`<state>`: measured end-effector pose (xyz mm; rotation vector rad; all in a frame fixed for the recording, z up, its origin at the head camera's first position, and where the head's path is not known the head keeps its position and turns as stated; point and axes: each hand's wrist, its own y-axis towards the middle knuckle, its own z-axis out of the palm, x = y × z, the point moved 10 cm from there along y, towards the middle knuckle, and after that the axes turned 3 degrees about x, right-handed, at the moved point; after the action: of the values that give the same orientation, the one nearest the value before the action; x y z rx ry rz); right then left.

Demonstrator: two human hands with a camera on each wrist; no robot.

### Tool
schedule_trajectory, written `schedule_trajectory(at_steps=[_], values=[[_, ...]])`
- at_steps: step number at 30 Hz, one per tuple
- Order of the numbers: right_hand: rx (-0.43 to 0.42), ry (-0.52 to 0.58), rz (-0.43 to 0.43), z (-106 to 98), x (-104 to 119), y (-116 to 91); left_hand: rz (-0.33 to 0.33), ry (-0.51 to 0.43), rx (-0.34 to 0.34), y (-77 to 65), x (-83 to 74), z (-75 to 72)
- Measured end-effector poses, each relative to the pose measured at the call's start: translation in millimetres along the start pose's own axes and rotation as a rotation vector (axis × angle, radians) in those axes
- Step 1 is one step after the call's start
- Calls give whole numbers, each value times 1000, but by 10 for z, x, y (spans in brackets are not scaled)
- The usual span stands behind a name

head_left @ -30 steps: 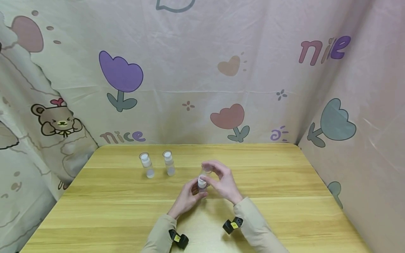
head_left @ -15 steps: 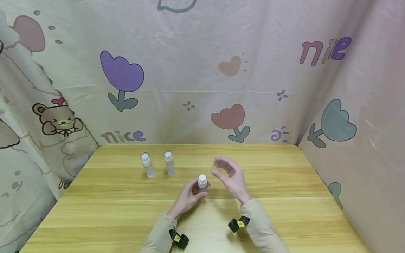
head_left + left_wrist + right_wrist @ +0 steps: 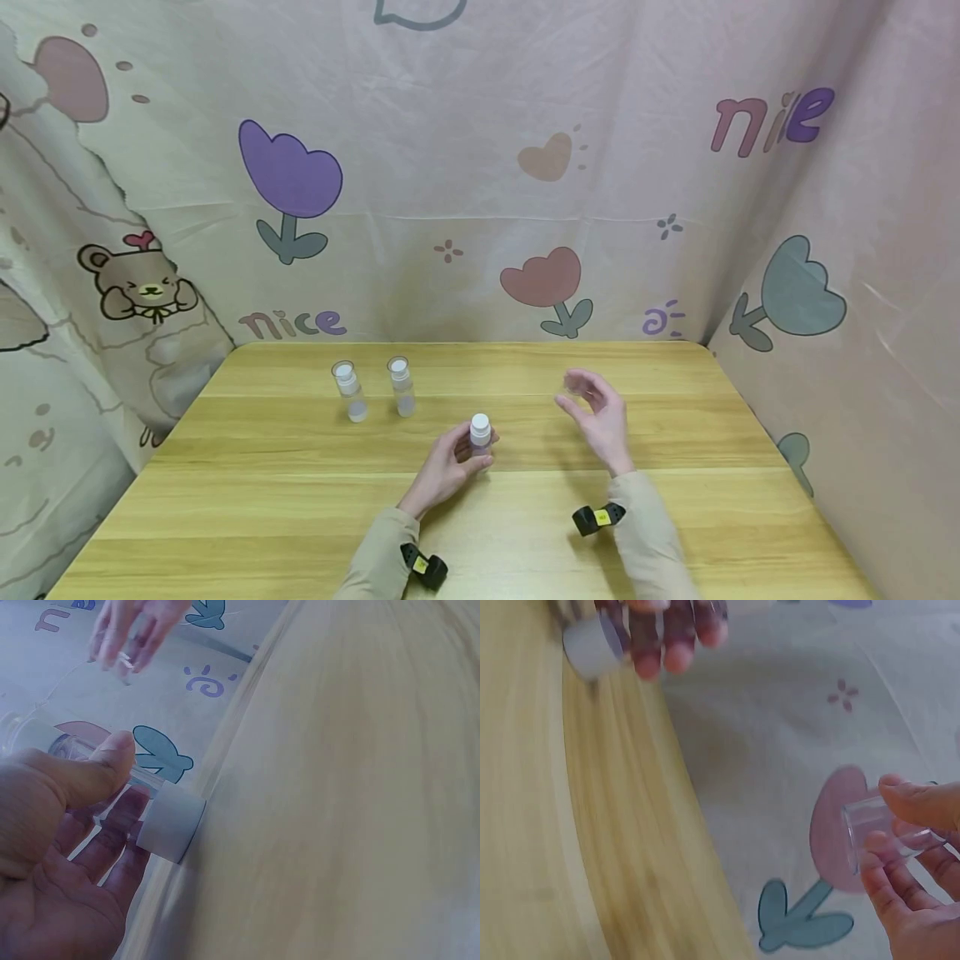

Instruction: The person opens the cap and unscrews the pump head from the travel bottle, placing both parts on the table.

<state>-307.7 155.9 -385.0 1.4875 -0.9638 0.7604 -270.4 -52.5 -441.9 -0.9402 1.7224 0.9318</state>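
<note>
My left hand (image 3: 441,475) grips a small clear bottle (image 3: 480,428) with a white top, upright near the middle of the wooden table. In the left wrist view my thumb and fingers lie round its clear body, with the white base (image 3: 172,823) close to the tabletop. To the right, my right hand (image 3: 606,423) holds a clear cap (image 3: 870,825) in the air between thumb and fingers. The cap is see-through and shows as a short cylinder in the right wrist view. The left hand's bottle has no clear cover over its white top.
Farther back on the left stand two similar bottles, one at the left (image 3: 350,392) and one beside it (image 3: 402,387), each with a clear cap over its white top. A patterned cloth (image 3: 420,167) hangs behind the wooden table (image 3: 262,500) and along both sides.
The clear cap has come off the bottle's top in my right hand, which has moved well to the right with it. The left hand and bottle have stayed in place.
</note>
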Motion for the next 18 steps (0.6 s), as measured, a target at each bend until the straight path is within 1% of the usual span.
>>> schedule_trajectory(at_steps=[5, 10, 13, 16, 18], values=[[-54, -44, 44, -194, -255, 20, -4, 8, 2, -6, -18, 1], [-54, -110, 79, -297, -436, 38, -6, 3, 6, 3, -16, -2], [-47, -137, 121, -345, -530, 49, 10, -2, 6, 13, 9, -2], [-42, -145, 180, -385, -614, 55, 16, 2, -2, 32, 112, -3], [-34, -150, 203, -404, -662, 59, 15, 10, -7, 45, 187, -3]])
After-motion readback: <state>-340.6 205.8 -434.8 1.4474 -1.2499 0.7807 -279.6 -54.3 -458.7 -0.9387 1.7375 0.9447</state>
